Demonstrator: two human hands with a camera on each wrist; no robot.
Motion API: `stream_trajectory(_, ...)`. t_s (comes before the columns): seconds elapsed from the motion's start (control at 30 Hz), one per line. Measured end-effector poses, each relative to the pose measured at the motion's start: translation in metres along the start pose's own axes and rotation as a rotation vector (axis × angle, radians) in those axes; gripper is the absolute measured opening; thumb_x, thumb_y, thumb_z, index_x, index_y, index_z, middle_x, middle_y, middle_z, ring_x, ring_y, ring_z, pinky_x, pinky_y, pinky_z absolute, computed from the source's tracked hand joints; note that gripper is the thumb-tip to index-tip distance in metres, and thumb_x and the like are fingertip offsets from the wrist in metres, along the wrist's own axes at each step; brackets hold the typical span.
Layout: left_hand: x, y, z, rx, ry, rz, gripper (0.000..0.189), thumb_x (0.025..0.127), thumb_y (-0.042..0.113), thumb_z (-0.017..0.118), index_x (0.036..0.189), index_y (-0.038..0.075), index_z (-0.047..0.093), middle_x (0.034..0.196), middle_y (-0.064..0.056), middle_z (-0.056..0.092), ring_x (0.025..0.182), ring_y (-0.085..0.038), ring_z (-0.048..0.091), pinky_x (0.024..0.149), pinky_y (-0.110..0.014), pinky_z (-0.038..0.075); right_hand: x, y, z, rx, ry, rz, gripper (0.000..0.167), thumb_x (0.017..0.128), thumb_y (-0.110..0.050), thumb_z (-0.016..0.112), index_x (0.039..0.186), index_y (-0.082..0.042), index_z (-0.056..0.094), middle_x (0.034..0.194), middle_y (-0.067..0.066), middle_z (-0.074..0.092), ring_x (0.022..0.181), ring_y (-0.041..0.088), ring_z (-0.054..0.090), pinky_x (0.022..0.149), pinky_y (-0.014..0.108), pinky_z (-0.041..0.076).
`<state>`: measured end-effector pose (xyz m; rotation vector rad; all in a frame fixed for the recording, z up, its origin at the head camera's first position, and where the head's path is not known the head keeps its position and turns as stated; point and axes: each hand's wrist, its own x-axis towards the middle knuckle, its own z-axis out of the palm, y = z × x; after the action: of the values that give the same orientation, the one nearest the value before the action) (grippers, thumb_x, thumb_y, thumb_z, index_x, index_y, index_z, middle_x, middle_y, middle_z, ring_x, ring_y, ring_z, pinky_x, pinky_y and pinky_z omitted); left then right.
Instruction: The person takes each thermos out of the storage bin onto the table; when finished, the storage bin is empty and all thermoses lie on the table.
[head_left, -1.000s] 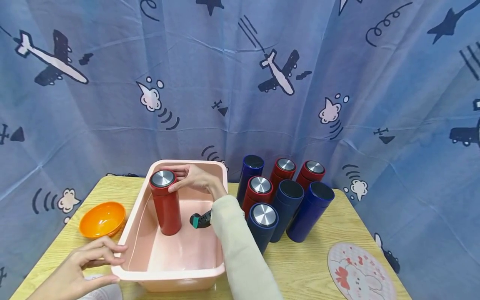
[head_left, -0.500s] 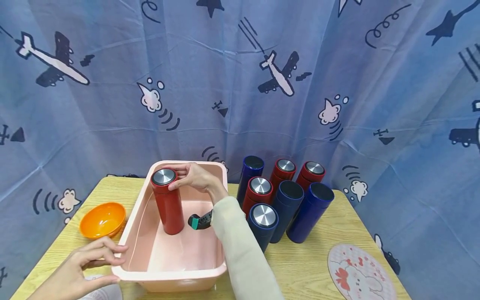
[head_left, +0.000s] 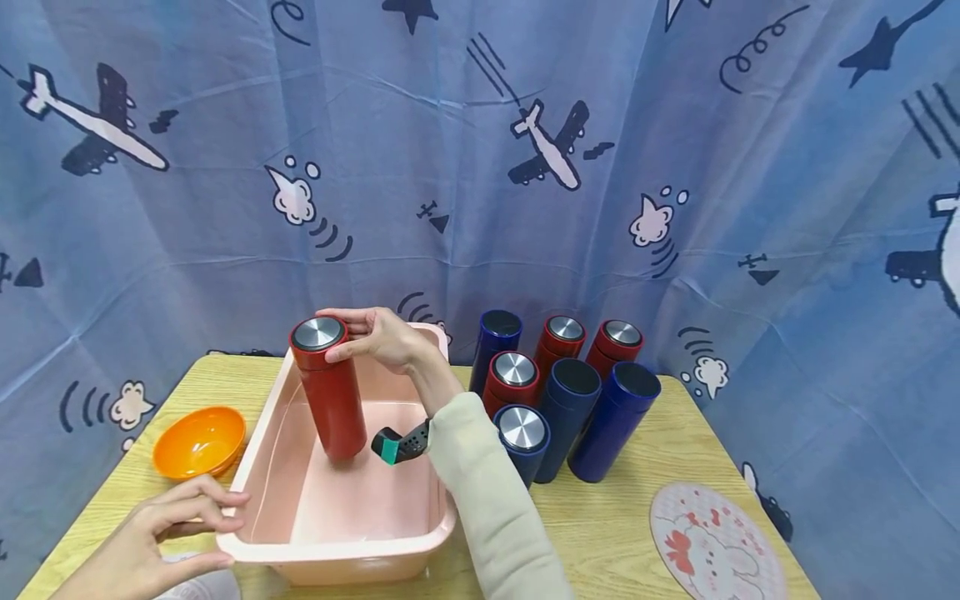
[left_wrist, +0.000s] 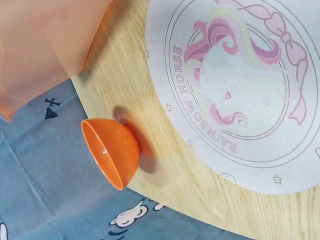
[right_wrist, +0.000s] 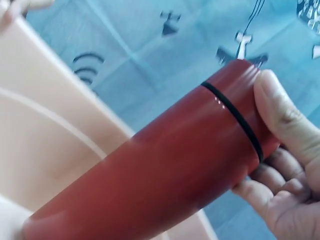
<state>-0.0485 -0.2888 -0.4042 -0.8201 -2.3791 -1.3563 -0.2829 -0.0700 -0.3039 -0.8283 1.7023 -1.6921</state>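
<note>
My right hand [head_left: 386, 340] holds a red thermos [head_left: 333, 408] by its upper end, thumb on the near side and fingers behind. The bottle leans slightly inside a pink plastic tub [head_left: 337, 552], its silver-topped lid above the rim. In the right wrist view, the thumb presses the lid part of the thermos [right_wrist: 150, 165], above a black ring. My left hand [head_left: 168, 533] grips the tub's near left corner, fingers on the rim and thumb lower down. That hand is out of the left wrist view, where part of the tub [left_wrist: 45, 45] shows.
Right of the tub stand several thermoses: red ones [head_left: 513, 383], dark blue ones [head_left: 568, 417] and bright blue ones [head_left: 615, 425]. An orange bowl [head_left: 198, 442] sits to its left. Round mats lie on the table, one with a rabbit [head_left: 716, 542], one with a horse [left_wrist: 235, 95]. A curtain [head_left: 480, 208] hangs behind.
My right hand and the red thermos have risen a little within the tub. The left hand keeps its place at the corner. The head view has shifted slightly.
</note>
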Motion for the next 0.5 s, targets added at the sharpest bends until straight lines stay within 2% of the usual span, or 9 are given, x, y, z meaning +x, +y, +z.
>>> stream_trajectory(0.33, 0.000, 0.001, -0.001, 0.024, -0.004, -0.059, 0.043, 0.066, -0.012, 0.080, 0.095, 0.017, 0.067, 0.111, 0.004, 0.060, 0.102, 0.002, 0.058, 0.072, -0.014, 0.053, -0.031, -0.033, 0.006, 0.010, -0.022, -0.038, 0.059, 0.082, 0.018, 0.062, 0.137, 0.000, 0.049, 0.127, 0.027, 0.056, 0.102, 0.015, 0.063, 0.094, 0.025, 0.048)
stream_trajectory(0.5, -0.001, 0.000, 0.000, 0.023, -0.005, -0.064, 0.042, 0.066, -0.012, 0.079, 0.094, 0.017, 0.067, 0.110, 0.004, 0.060, 0.102, 0.002, 0.058, 0.072, -0.014, 0.053, -0.048, -0.044, 0.006, 0.006, -0.035, -0.072, 0.060, 0.082, 0.020, 0.061, 0.138, 0.003, 0.047, 0.127, 0.029, 0.054, 0.103, 0.015, 0.062, 0.094, 0.028, 0.049)
